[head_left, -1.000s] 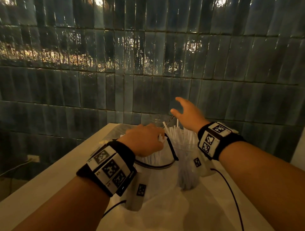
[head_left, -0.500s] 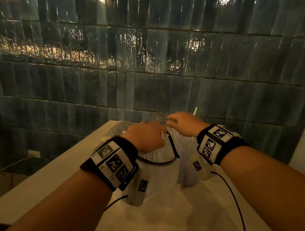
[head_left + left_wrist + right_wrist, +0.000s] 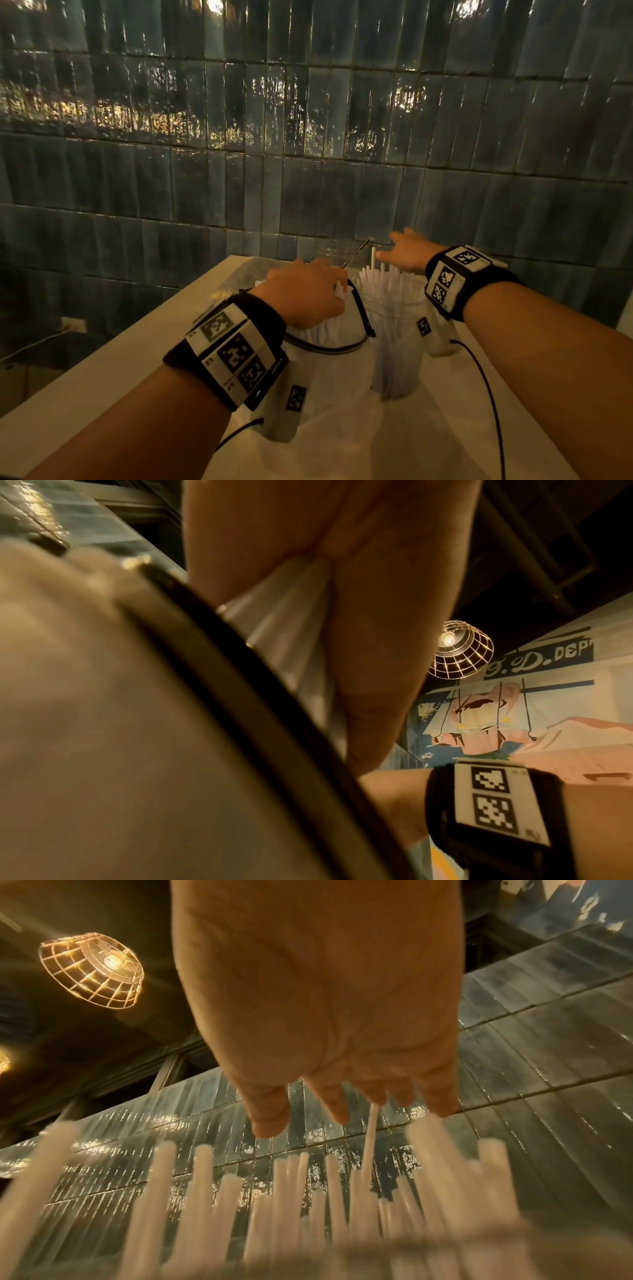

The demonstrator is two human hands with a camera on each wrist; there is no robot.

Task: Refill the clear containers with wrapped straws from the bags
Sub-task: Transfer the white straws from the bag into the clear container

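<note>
A clear container (image 3: pixel 397 346) on the counter is packed with upright white wrapped straws (image 3: pixel 383 284). My right hand (image 3: pixel 404 253) hovers just above their tips with fingers spread and straight; in the right wrist view one straw (image 3: pixel 369 1139) stands taller and reaches up to the fingers (image 3: pixel 270 1118). To the left is a white bag with a black rim (image 3: pixel 329 348), also holding straws. My left hand (image 3: pixel 308 294) is curled over its mouth, gripping a small bunch of wrapped straws (image 3: pixel 281 631) between fingers and palm; the bag's side (image 3: pixel 103 696) fills the left wrist view.
The white counter (image 3: pixel 102 363) ends at a dark tiled wall (image 3: pixel 308 171) close behind the container. A crumpled clear bag (image 3: pixel 246 274) and a clear vessel with a dark stick (image 3: pixel 356 253) sit at the back. Cables trail from both wrists. A cage lamp (image 3: pixel 92 969) hangs overhead.
My right hand came down curled onto the container's straw tips half a second ago, then lifted and opened, drifting right toward the wall. The left hand stayed on its bunch over the bag.
</note>
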